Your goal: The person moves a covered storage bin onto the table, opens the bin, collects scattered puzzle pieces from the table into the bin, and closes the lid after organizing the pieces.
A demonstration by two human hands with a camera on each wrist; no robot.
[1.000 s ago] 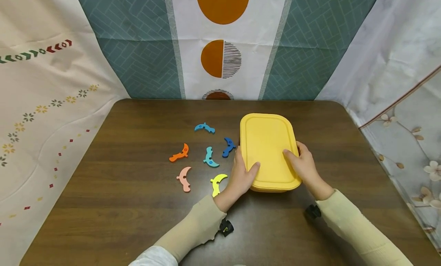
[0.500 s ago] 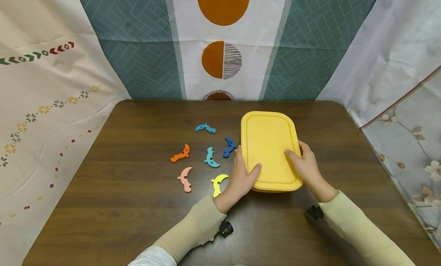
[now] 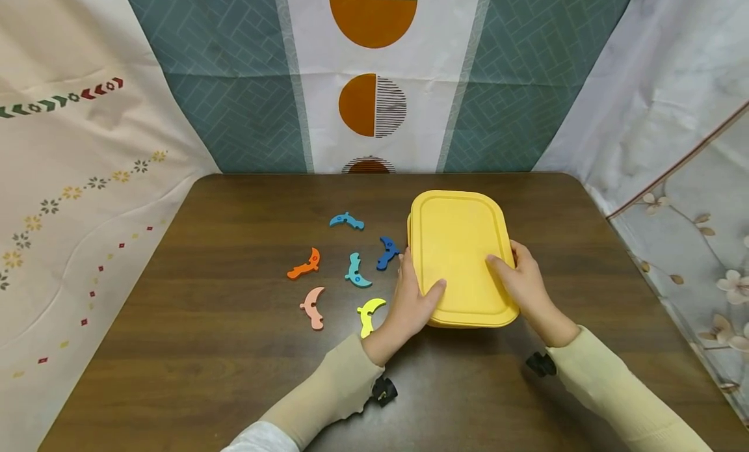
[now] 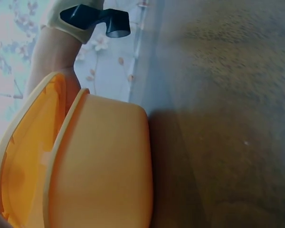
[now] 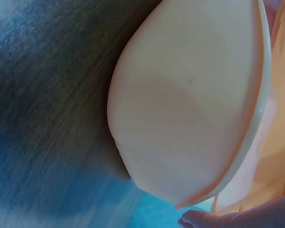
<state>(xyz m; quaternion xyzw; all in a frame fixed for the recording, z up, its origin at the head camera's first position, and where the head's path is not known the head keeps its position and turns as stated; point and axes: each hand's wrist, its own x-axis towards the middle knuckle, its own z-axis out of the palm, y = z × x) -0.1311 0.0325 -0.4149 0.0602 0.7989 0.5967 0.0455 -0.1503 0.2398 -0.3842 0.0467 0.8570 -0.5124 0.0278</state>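
Note:
A yellow lid (image 3: 459, 257) is raised at a tilt off a matching yellow box (image 4: 99, 156) on the table. In the left wrist view a gap shows between lid and rim. My left hand (image 3: 411, 304) pinches the lid's left edge near the front, thumb on top. On the opposite edge, my right hand (image 3: 525, 284) grips the lid with its thumb on top too; its other fingers are mostly hidden beneath. From above, the lid covers nearly all of the box.
Left of the box lie several small curved pieces: light blue (image 3: 347, 220), dark blue (image 3: 387, 253), teal (image 3: 356, 271), orange (image 3: 305, 264), pink (image 3: 313, 307) and yellow (image 3: 368, 314). The brown table (image 3: 175, 348) meets hanging cloth at its back and sides.
The lid has come up off the box and shifted slightly right, opening a gap. Both hands moved a little right with it. The small pieces stayed put.

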